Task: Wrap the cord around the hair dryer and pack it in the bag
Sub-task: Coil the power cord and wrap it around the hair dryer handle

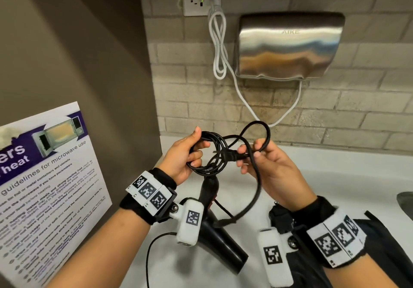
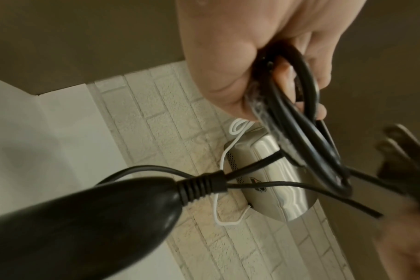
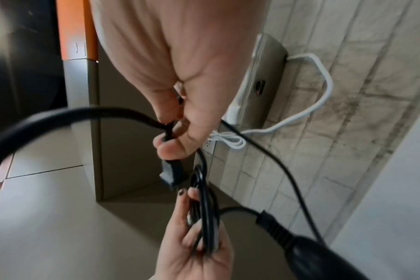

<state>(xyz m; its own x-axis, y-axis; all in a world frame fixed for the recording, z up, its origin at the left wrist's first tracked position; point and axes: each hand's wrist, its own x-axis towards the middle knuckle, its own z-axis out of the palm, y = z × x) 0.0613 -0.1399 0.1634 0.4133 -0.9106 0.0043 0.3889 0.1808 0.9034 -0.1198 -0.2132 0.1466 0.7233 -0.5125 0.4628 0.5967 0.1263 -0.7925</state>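
My left hand (image 1: 196,153) grips a coil of the black cord (image 1: 212,151), fingers curled through its loops. My right hand (image 1: 248,153) pinches the cord just behind the plug (image 1: 232,154), whose prongs point at the coil, and a free loop arches above my right fingers. The black hair dryer (image 1: 221,236) is below both hands over the white counter, handle up. In the left wrist view the handle (image 2: 84,217) and coil (image 2: 300,121) fill the frame. The right wrist view shows the plug (image 3: 172,174) beside the coil (image 3: 205,217). Dark fabric (image 1: 380,227), maybe the bag, lies under my right wrist.
A steel hand dryer (image 1: 288,46) hangs on the brick wall with its white cable (image 1: 219,46) looped to a socket (image 1: 201,0). A microwave poster (image 1: 49,187) covers the left wall. The white counter (image 1: 335,171) runs to the right.
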